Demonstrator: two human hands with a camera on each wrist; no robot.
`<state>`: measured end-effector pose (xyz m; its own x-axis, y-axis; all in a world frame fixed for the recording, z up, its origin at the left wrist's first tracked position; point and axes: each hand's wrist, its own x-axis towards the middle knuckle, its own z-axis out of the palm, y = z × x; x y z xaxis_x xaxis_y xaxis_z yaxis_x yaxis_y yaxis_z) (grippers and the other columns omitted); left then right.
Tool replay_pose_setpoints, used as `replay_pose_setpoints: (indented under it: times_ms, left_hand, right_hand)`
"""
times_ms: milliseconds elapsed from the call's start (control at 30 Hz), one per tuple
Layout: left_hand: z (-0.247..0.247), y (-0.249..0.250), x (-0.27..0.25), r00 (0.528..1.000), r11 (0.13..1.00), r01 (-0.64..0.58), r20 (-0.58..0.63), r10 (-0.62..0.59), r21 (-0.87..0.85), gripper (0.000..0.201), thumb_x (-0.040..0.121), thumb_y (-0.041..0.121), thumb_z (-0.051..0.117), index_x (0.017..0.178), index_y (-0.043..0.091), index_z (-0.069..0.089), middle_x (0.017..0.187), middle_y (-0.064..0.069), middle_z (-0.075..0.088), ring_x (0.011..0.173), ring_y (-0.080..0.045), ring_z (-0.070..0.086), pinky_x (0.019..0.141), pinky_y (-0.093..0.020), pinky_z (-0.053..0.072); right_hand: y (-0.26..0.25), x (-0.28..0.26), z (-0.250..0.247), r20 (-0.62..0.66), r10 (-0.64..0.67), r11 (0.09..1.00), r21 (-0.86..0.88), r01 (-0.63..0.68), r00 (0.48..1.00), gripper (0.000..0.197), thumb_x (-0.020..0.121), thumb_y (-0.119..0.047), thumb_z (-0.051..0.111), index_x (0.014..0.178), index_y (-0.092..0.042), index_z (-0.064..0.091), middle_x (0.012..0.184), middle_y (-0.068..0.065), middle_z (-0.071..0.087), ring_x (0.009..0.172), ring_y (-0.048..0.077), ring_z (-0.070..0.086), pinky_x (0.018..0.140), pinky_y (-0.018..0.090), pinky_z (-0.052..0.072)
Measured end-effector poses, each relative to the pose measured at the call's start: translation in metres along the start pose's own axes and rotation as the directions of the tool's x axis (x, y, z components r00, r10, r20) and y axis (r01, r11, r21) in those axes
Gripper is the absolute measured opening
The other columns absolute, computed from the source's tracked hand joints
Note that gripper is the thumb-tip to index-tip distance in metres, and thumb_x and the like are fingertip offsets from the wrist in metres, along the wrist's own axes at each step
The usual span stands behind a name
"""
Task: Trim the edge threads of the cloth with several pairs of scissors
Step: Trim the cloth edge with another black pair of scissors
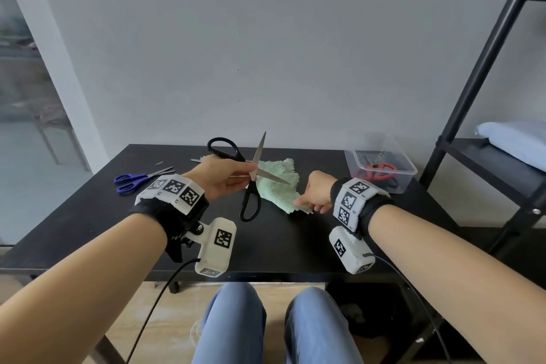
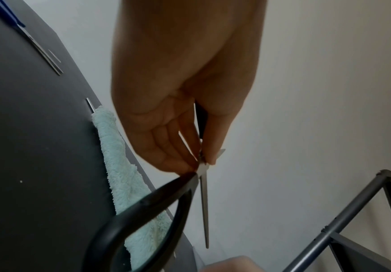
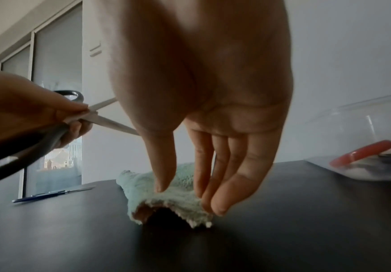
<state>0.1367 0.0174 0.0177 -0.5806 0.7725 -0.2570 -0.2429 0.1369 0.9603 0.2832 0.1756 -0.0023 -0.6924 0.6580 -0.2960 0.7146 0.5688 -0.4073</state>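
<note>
Above the desk [image 1: 280,239], the left hand [image 1: 220,176] pinches the black scissors [image 1: 251,174] at their pivot, blades spread. The right hand [image 1: 317,190], fingers nearly straight, touches the green cloth [image 1: 277,183] lying on the desk. Step in hand, apparently: readying a pair. Next: grip the handles properly, lift the frayed edge.

Home bedroom: bunk frame [image 1: 484,74] with pillow [image 1: 515,139], glass door [image 1: 26,97], black table [image 1: 283,239].

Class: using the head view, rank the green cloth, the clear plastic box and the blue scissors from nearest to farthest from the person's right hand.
From the right hand:
1. Green cloth, touched at its near corner.
2. Clear plastic box, to the right at the back.
3. Blue scissors, far left of the table.
</note>
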Motion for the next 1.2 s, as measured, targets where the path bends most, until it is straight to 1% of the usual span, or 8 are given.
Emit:
replay_pose_setpoints:
  times_ms: [100, 300, 533, 633, 733, 833, 1033, 1200]
  left_hand:
    - [-0.002, -0.001, 0.000, 1.000, 1.000, -0.003, 0.003, 0.003, 0.012, 0.024, 0.084, 0.004, 0.068, 0.107, 0.000, 0.066, 0.097, -0.010, 0.071, 0.081, -0.017, 0.068, 0.065, -0.022, 0.055]
    - [-0.007, 0.002, 0.005, 1.000, 1.000, 0.003, 0.010, -0.003, 0.029, 0.025, 0.083, 0.004, 0.069, 0.108, 0.001, 0.065, 0.096, -0.010, 0.071, 0.078, -0.017, 0.069, 0.060, -0.021, 0.054]
    - [-0.008, 0.009, 0.015, 1.000, 1.000, 0.010, 0.013, -0.010, 0.022, 0.029, 0.083, 0.003, 0.068, 0.112, -0.002, 0.064, 0.103, -0.014, 0.070, 0.080, -0.018, 0.069, 0.061, -0.022, 0.055]
    - [-0.008, 0.015, 0.023, 1.000, 1.000, 0.005, 0.020, -0.006, 0.024, 0.025, 0.084, 0.004, 0.068, 0.108, -0.001, 0.065, 0.099, -0.012, 0.071, 0.080, -0.017, 0.069, 0.065, -0.022, 0.055]
    - [-0.007, 0.025, 0.036, 1.000, 1.000, -0.010, 0.029, 0.009, 0.025, 0.018, 0.084, 0.005, 0.067, 0.102, 0.002, 0.067, 0.089, -0.008, 0.072, 0.076, -0.014, 0.069, 0.064, -0.020, 0.055]
    - [-0.004, 0.037, 0.052, 0.999, 0.999, -0.031, 0.034, 0.030, 0.019, 0.010, 0.085, 0.005, 0.066, 0.094, 0.005, 0.067, 0.084, -0.006, 0.071, 0.075, -0.013, 0.069, 0.069, -0.021, 0.055]
    - [0.004, 0.061, 0.089, 0.996, 0.997, -0.077, 0.040, 0.077, 0.015, 0.006, 0.086, 0.002, 0.065, 0.092, 0.004, 0.066, 0.075, -0.005, 0.070, 0.064, -0.012, 0.069, 0.060, -0.019, 0.055]
    - [0.013, 0.070, 0.120, 0.982, 0.982, -0.187, 0.014, 0.187, 0.001, 0.007, 0.085, 0.007, 0.067, 0.092, 0.006, 0.066, 0.082, -0.004, 0.068, 0.071, -0.014, 0.070, 0.070, -0.022, 0.056]
  right_hand:
    - [-0.007, 0.003, 0.002, 0.008, 0.036, 0.998, -0.056, -0.036, 0.999, 0.030, 0.083, -0.027, 0.071, 0.072, -0.007, 0.051, 0.075, 0.006, 0.060, 0.077, 0.024, 0.060, 0.082, 0.038, 0.055]
    - [-0.013, 0.008, 0.004, 0.039, 0.083, 0.979, -0.192, -0.074, 0.996, 0.034, 0.085, -0.030, 0.069, 0.076, -0.009, 0.044, 0.073, 0.003, 0.047, 0.088, 0.022, 0.055, 0.061, 0.025, 0.044]
    - [-0.011, 0.025, -0.013, -0.049, 0.070, 0.988, 0.140, -0.063, 0.996, 0.016, 0.076, -0.008, 0.073, 0.083, 0.003, 0.063, 0.087, 0.014, 0.068, 0.081, 0.025, 0.067, 0.080, 0.039, 0.059]
    - [-0.015, 0.033, -0.027, -0.080, 0.046, 0.947, 0.322, -0.018, 0.996, 0.026, 0.077, -0.006, 0.073, 0.099, 0.006, 0.065, 0.100, 0.017, 0.068, 0.092, 0.026, 0.068, 0.074, 0.033, 0.060]
    - [-0.023, 0.043, -0.040, -0.102, 0.010, 0.895, 0.444, 0.036, 0.995, 0.016, 0.078, -0.004, 0.074, 0.090, 0.002, 0.064, 0.089, 0.013, 0.065, 0.090, 0.024, 0.066, 0.074, 0.032, 0.058]
    - [-0.031, 0.059, -0.053, -0.141, -0.035, 0.864, 0.494, 0.101, 0.989, 0.017, 0.078, 0.000, 0.073, 0.073, -0.009, 0.059, 0.078, 0.006, 0.059, 0.087, 0.023, 0.062, 0.072, 0.032, 0.057]
    - [-0.043, 0.091, -0.086, -0.263, -0.119, 0.799, 0.546, 0.250, 0.957, 0.012, 0.079, -0.002, 0.074, 0.082, -0.006, 0.063, 0.078, 0.005, 0.060, 0.087, 0.022, 0.063, 0.081, 0.038, 0.057]
    - [-0.048, 0.110, -0.108, -0.390, -0.156, 0.753, 0.548, 0.365, 0.907, 0.010, 0.079, -0.007, 0.075, 0.081, -0.008, 0.065, 0.085, 0.012, 0.066, 0.086, 0.028, 0.067, 0.077, 0.036, 0.059]
